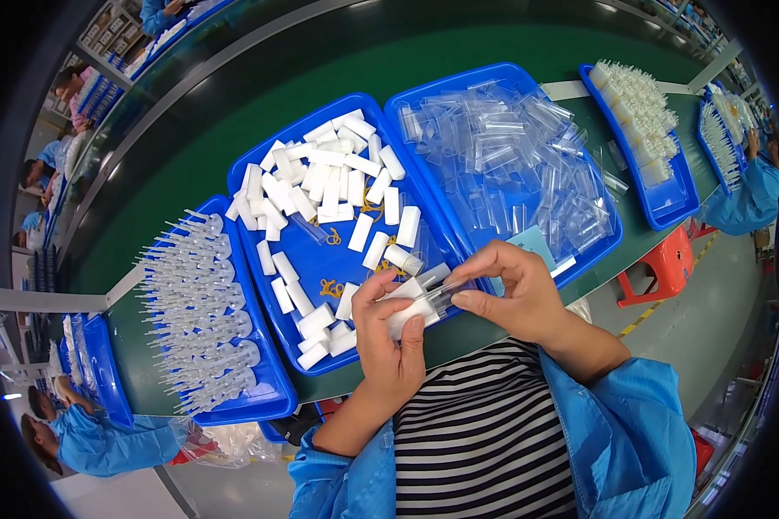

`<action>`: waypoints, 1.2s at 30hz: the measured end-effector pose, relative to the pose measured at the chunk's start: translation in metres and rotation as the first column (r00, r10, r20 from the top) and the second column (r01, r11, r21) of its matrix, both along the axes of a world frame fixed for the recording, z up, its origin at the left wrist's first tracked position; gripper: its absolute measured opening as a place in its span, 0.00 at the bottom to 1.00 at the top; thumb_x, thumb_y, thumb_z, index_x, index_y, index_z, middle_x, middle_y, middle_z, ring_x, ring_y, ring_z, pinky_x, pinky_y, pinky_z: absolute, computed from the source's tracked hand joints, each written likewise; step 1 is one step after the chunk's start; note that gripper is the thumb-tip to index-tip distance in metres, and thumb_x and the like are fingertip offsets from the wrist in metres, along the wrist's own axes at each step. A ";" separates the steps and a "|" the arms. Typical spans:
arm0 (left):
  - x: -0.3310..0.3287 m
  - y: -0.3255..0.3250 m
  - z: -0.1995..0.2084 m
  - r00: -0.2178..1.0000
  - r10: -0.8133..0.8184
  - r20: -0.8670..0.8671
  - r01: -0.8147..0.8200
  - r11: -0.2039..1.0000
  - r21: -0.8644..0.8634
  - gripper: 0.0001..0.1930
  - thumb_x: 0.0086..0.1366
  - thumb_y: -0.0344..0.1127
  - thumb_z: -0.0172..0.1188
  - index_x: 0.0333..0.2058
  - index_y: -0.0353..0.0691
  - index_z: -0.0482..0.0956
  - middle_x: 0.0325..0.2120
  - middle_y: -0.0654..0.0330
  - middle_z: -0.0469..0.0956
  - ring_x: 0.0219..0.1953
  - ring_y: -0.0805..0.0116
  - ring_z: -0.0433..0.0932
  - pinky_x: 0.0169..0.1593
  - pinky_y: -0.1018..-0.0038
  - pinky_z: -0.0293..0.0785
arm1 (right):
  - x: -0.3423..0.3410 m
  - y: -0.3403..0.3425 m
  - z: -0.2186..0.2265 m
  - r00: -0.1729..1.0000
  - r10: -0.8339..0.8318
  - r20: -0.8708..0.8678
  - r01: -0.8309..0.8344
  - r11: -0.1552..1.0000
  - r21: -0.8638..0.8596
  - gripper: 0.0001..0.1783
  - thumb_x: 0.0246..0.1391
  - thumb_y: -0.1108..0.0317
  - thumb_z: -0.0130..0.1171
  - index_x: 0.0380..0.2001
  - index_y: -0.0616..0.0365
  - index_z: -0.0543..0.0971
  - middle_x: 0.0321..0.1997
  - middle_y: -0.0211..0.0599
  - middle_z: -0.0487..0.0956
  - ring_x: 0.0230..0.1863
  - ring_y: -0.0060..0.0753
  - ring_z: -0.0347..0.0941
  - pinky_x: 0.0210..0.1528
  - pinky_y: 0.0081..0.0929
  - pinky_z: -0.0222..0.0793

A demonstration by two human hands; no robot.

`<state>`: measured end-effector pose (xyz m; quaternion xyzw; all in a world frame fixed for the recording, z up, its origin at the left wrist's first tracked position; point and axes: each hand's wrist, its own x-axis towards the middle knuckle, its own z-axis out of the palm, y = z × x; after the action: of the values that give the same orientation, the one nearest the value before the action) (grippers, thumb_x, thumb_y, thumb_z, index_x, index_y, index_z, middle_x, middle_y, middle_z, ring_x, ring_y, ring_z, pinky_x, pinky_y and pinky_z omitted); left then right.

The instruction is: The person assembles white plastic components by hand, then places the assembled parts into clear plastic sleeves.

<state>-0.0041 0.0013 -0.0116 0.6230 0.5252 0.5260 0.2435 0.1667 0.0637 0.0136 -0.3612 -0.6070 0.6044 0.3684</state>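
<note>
Just in front of my body, my left hand (388, 337) is closed round a small white rectangular block (414, 311). The fingers and thumb of my right hand (512, 290) pinch a clear plastic sleeve (444, 297) at the block's right end. Whether the sleeve goes round the block or only touches it, I cannot tell. Both hands are over the near right edge of a blue tray (273, 333) of loose white blocks (325, 177). Several yellow-brown loops (331, 287) lie among those blocks. Beside it, another blue tray (616, 227) holds a heap of clear sleeves (502, 138).
At the left stands a blue tray (277, 400) of rows of thin translucent pieces (199, 311). A tray (666, 208) of whitish pieces (636, 112) is at the far right. Behind runs a green belt (320, 60). A red stool (658, 270) and co-workers in blue (117, 441) are nearby.
</note>
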 end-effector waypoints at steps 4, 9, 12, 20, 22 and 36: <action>-0.002 -0.001 0.000 0.997 -0.040 0.063 0.040 0.999 0.001 0.08 0.61 0.31 0.52 0.37 0.34 0.66 0.48 0.43 0.62 0.45 0.56 0.67 0.50 0.64 0.63 | 0.002 0.004 -0.002 0.985 0.045 -0.164 -0.057 0.996 -0.068 0.12 0.44 0.79 0.63 0.33 0.63 0.73 0.36 0.40 0.77 0.42 0.29 0.74 0.45 0.24 0.70; -0.003 0.002 0.000 0.995 -0.064 0.075 0.067 0.997 -0.041 0.09 0.63 0.32 0.50 0.38 0.34 0.65 0.49 0.43 0.62 0.44 0.56 0.67 0.50 0.64 0.63 | 0.000 -0.002 -0.003 1.000 -0.020 -0.017 0.019 1.000 -0.011 0.13 0.42 0.79 0.64 0.32 0.62 0.73 0.35 0.39 0.77 0.39 0.26 0.73 0.45 0.23 0.68; -0.001 -0.001 -0.004 0.996 -0.072 0.057 0.070 0.997 0.036 0.11 0.63 0.32 0.49 0.41 0.34 0.62 0.50 0.41 0.60 0.44 0.57 0.66 0.50 0.64 0.62 | -0.001 -0.003 -0.002 0.994 0.008 -0.105 -0.022 0.991 -0.128 0.13 0.42 0.79 0.64 0.32 0.62 0.73 0.35 0.38 0.77 0.40 0.27 0.73 0.46 0.24 0.66; -0.002 0.000 -0.012 0.987 -0.154 0.039 0.143 0.969 0.203 0.27 0.64 0.46 0.47 0.55 0.37 0.50 0.53 0.37 0.55 0.49 0.52 0.64 0.48 0.63 0.63 | 0.001 -0.003 -0.002 0.995 0.101 0.023 -0.103 0.984 0.142 0.18 0.40 0.78 0.66 0.37 0.61 0.72 0.36 0.36 0.76 0.43 0.26 0.70 0.49 0.24 0.62; 0.001 0.000 -0.018 0.997 -0.075 0.016 0.066 0.948 0.313 0.37 0.61 0.64 0.37 0.58 0.41 0.44 0.53 0.37 0.57 0.50 0.50 0.66 0.46 0.64 0.66 | -0.001 -0.005 0.008 0.991 0.083 -0.107 -0.096 0.986 -0.133 0.25 0.39 0.78 0.67 0.42 0.62 0.68 0.36 0.35 0.74 0.43 0.22 0.69 0.48 0.21 0.61; 0.005 -0.002 0.014 0.790 -0.119 0.602 0.116 0.992 0.045 0.35 0.61 0.47 0.52 0.59 0.34 0.49 0.60 0.43 0.50 0.63 0.53 0.51 0.60 0.59 0.50 | 0.001 -0.015 0.012 0.992 -0.081 0.098 0.021 0.867 0.499 0.23 0.37 0.67 0.68 0.42 0.51 0.76 0.34 0.22 0.78 0.44 0.28 0.67 0.44 0.28 0.51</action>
<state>0.0009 -0.0004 0.0028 0.4553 0.3792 0.6823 0.4283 0.1677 0.0482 0.0258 -0.3047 -0.7524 0.3962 0.4291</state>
